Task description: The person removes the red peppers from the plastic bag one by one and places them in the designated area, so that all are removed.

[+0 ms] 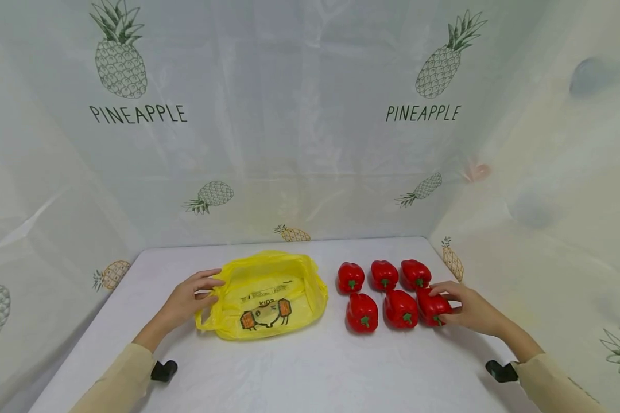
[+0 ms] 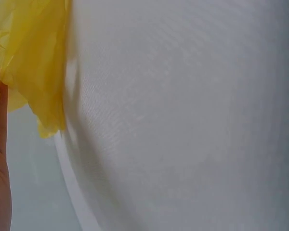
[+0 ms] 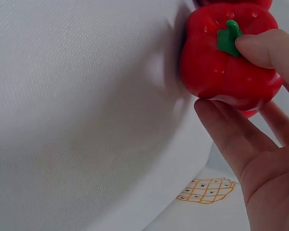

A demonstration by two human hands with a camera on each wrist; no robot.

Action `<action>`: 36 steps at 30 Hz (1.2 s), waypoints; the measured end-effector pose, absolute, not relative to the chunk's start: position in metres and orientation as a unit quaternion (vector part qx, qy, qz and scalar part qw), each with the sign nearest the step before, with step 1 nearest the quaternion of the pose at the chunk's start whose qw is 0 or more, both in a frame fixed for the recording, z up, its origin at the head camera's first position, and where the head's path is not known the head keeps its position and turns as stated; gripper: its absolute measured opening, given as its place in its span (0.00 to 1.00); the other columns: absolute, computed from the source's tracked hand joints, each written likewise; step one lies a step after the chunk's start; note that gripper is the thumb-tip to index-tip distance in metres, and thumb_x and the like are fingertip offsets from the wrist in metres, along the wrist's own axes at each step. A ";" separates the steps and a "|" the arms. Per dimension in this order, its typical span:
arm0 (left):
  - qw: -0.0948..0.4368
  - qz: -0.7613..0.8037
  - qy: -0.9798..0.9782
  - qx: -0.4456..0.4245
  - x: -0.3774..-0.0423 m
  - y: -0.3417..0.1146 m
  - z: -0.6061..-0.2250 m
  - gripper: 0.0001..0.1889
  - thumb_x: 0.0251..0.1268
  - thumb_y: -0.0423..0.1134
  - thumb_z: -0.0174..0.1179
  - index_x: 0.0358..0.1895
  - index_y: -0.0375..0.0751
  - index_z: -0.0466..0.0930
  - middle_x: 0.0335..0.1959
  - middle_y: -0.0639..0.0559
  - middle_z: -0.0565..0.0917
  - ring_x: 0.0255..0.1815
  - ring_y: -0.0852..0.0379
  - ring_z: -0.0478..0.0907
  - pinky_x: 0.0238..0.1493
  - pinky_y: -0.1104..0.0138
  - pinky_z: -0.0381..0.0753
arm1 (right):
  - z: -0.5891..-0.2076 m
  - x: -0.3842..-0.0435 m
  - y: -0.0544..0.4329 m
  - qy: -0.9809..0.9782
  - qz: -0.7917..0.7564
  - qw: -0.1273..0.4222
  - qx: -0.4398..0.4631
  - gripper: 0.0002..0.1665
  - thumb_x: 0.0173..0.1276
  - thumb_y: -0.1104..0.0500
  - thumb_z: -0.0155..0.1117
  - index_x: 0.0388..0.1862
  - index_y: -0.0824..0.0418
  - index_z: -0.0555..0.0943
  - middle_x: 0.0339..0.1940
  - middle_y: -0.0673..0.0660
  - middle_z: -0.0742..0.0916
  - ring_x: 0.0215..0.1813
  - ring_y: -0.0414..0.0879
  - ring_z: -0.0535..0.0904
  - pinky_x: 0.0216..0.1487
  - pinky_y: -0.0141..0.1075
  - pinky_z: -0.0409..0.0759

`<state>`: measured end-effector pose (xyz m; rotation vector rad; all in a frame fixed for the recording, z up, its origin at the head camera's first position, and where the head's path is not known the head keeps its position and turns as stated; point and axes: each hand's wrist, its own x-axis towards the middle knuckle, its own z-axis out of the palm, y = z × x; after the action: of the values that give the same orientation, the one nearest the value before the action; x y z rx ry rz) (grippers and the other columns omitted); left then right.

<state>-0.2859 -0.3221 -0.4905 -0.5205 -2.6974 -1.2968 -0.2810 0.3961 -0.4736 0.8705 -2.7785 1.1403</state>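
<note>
A yellow plastic bag with a cartoon print lies spread on the white table, its mouth facing up. At its left edge is my left hand, fingers fairly straight and spread against the thin plastic; the left wrist view shows fingertips right at the crumpled bag. My right hand grips the front right red bell pepper. Seen from the right wrist, the thumb presses beside the green stem of that pepper, and the other fingers curl along its opposite side.
Several more red bell peppers stand close together in two rows left of my right hand. Pineapple-printed sheeting surrounds the white table at the back and sides. A black wrist mount sits at each sleeve.
</note>
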 end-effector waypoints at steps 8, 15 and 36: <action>0.048 -0.427 -0.888 -0.166 -0.290 -0.324 -0.487 0.19 0.72 0.32 0.70 0.64 0.40 0.85 0.80 0.47 0.69 0.67 0.39 0.80 0.64 0.56 0.86 | -0.473 -0.282 0.396 -0.890 0.365 -0.002 0.273 0.31 0.63 0.65 0.81 0.62 0.56 0.79 0.65 0.66 0.81 0.58 0.64 0.84 0.47 0.36 0.92; 0.038 -0.427 -0.890 -0.157 -0.290 -0.325 -0.489 0.19 0.73 0.32 0.69 0.64 0.41 0.85 0.80 0.49 0.69 0.68 0.40 0.79 0.65 0.54 0.85 | -0.472 -0.280 0.395 -0.890 0.358 -0.006 0.282 0.30 0.64 0.65 0.80 0.63 0.56 0.79 0.66 0.68 0.81 0.58 0.60 0.85 0.47 0.33 0.91; 0.046 -0.419 -0.893 -0.159 -0.290 -0.322 -0.484 0.18 0.75 0.32 0.67 0.65 0.40 0.84 0.81 0.46 0.68 0.68 0.38 0.79 0.67 0.50 0.83 | -0.441 -0.267 0.379 -0.915 0.265 0.092 0.290 0.36 0.62 0.58 0.83 0.69 0.58 0.79 0.68 0.63 0.82 0.66 0.48 0.78 0.53 0.42 0.91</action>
<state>-0.2896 -0.3223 -0.4838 -0.4864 -2.7252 -1.2797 -0.2670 0.3786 -0.4407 0.8604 -2.7170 0.7881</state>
